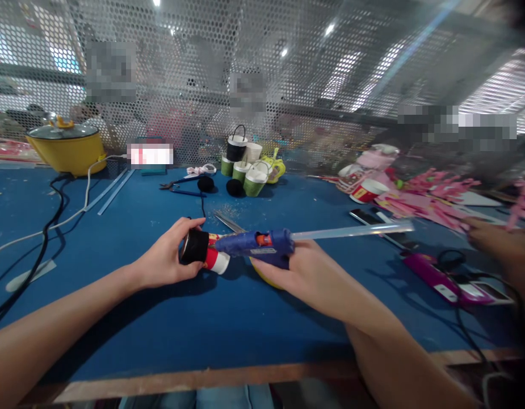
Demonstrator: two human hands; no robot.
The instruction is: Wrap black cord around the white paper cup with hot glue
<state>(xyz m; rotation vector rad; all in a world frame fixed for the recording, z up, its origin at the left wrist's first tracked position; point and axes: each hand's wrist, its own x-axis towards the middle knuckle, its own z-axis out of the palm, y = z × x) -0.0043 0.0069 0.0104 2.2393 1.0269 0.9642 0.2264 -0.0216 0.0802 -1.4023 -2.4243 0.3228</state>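
Gripping the paper cup (206, 254) near the surface's (160, 329) front edge, left hand (166, 258) fingers clamp its black end; right hand (305, 272) fingers clasp the glue gun (257, 244). Steady nozzle contact suits clean gluing.

Lighting: bright, even, from ceiling lamps (329, 28) seen through the perforated screen (288, 85). Shadows: soft, dark, on the blue surface (130, 238) beneath both forearms. Glare: pale streak across the screen's upper right. Distortion: strong fisheye bending at the frame edges. Blur: right edge smeared; the screen carries pixelated patches.
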